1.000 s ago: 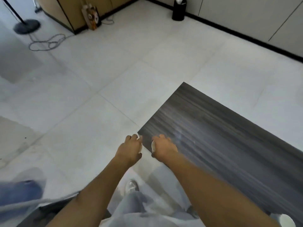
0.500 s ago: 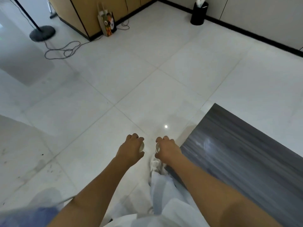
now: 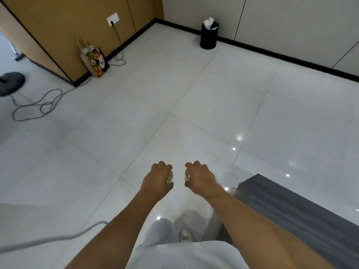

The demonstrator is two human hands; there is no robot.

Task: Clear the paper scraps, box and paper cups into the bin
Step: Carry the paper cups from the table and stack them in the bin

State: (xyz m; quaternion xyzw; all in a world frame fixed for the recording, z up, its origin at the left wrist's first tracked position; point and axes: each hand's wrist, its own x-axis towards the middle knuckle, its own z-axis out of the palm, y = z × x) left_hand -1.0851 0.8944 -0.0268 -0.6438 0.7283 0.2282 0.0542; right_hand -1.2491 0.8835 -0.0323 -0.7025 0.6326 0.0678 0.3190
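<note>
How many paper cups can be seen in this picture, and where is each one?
2. One paper cup is gripped by the left hand, the other paper cup by the right hand. Only slivers show, so stacked cups may be hidden.

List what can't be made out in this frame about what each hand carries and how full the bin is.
- Left hand, head view: only a white sliver shows in its grip; curled fingers hide the rest.
- Right hand, head view: a pale rim shows at its grip; cup or scrap cannot be told.
- Black bin, head view: far and small; white paper sticks out on top, its inside is hidden by its wall.
</note>
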